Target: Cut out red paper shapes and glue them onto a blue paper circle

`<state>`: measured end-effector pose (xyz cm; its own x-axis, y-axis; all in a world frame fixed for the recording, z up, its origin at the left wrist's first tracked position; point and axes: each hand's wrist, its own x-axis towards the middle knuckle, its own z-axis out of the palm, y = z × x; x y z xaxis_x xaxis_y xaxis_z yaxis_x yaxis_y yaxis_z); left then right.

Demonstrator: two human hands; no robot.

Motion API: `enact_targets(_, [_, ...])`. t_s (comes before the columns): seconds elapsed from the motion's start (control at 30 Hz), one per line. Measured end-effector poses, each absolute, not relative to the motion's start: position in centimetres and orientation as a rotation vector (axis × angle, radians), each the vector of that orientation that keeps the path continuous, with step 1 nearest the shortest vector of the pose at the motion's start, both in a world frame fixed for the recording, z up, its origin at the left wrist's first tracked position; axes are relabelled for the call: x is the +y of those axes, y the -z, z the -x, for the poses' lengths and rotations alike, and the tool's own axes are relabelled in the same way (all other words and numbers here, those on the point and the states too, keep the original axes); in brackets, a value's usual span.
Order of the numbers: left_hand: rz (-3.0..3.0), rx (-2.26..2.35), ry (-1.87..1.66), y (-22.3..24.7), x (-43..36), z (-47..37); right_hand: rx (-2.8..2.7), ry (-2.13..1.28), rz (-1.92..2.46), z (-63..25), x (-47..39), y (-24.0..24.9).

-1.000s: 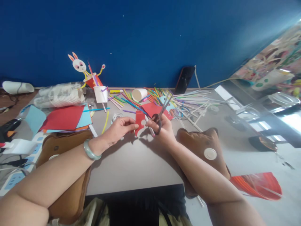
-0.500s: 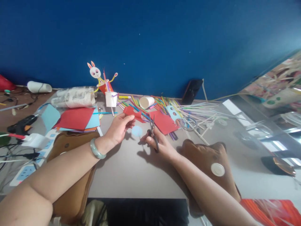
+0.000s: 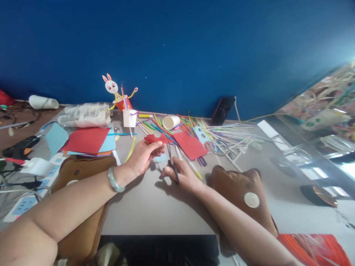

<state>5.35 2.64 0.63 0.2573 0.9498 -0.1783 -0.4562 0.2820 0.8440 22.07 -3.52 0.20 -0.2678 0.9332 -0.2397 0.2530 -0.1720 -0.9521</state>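
Observation:
My left hand, a pale green bangle on its wrist, pinches a small piece of red paper with a curved notch in its upper edge. In my right hand is a pair of dark-handled scissors, fingers wrapped round the handles. The blades point away from me and meet the right end of the red piece; whether they touch it I cannot tell. Beneath my left fingers a light blue paper circle lies on the table, partly hidden. A larger red sheet lies just beyond my right hand.
Coloured sticks are strewn along the back, with a toppled paper cup among them. A rabbit figure stands behind a white cup. Brown cushions lie under both forearms. A phone leans near the wall.
The scissors have moved left to the red piece, and their blades have come closer together. The red piece has tilted flatter in my left hand. The view has shifted slightly.

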Motion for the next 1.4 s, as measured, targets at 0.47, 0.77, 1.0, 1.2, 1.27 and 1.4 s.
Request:
enact_targets(0.47, [-0.749, 0.75, -1.022, 0.2, 2.0, -6.0, -1.42, -1.45, 1.403, -21.6, -3.6, -0.1])
enact_targets(0.77, [-0.751, 0.76, -1.015, 0.0, 1.7, -6.0, -1.411, -1.471, 1.388, -21.8, -3.5, 0.6])
enact_targets(1.0, [-0.74, 0.777, -1.018, -0.1, 1.8, -6.0, -1.382, -1.467, 1.433, -21.6, -3.7, 0.2])
enact_targets(1.2, [-0.758, 0.805, -1.033, -0.3, 2.2, -5.8, -1.362, -1.418, 1.466, -21.6, -3.7, -0.2])
enact_targets(1.27, [-0.775, 0.826, -1.062, -0.5, 2.5, -5.6, -1.321, -1.402, 1.463, -21.8, -3.6, 0.0])
enact_targets(1.4, [-0.882, 0.869, -1.081, -0.9, 3.1, -5.1, -1.234, -1.415, 1.423, -22.1, -3.4, 0.3])
